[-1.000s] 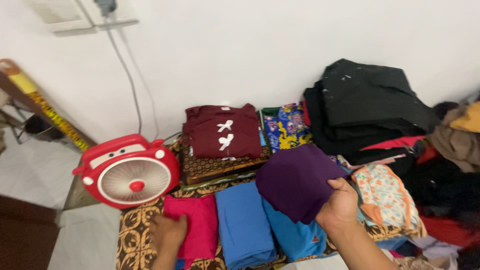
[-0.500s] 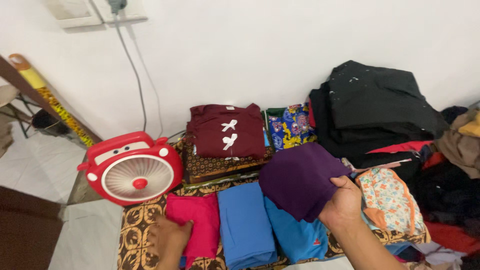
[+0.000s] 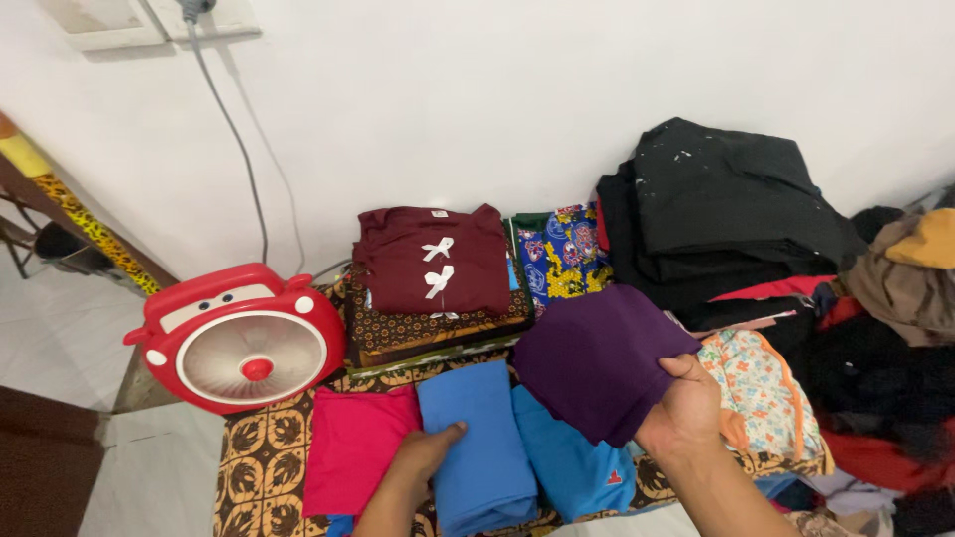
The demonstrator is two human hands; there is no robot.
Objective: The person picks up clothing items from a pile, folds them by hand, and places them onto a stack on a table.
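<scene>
Here, nearest to me, my left hand (image 3: 426, 449) lies flat with its fingers pressed together on the near edge of the blue folded cloth (image 3: 476, 438), touching both it and the pink folded cloth (image 3: 355, 447) just to the left of it. My right hand (image 3: 681, 413) is to the right of the blue folded cloth, raised a little, and it pinches the purple cloth (image 3: 595, 358) at its near right corner, thumb on top and fingers underneath. The purple cloth hangs over a lighter blue garment (image 3: 572, 462) that lies touching the right side of the blue folded cloth. All of these rest on a brown patterned mat (image 3: 261, 452). Right of the purple cloth sits a floral fabric (image 3: 761, 383). Just behind the blue folded cloth stands a stack topped by a maroon shirt with white bows (image 3: 434, 261), with brown patterned cloths under it. Left of that stack, beside the pink folded cloth, is a red fan (image 3: 241, 336). Behind and to the right of the blue folded cloth I see a bright printed fabric (image 3: 559, 254), then a pile of black clothes (image 3: 721, 214) against the white wall (image 3: 517, 89). A grey cable (image 3: 234, 129) runs down the wall above the fan.
</scene>
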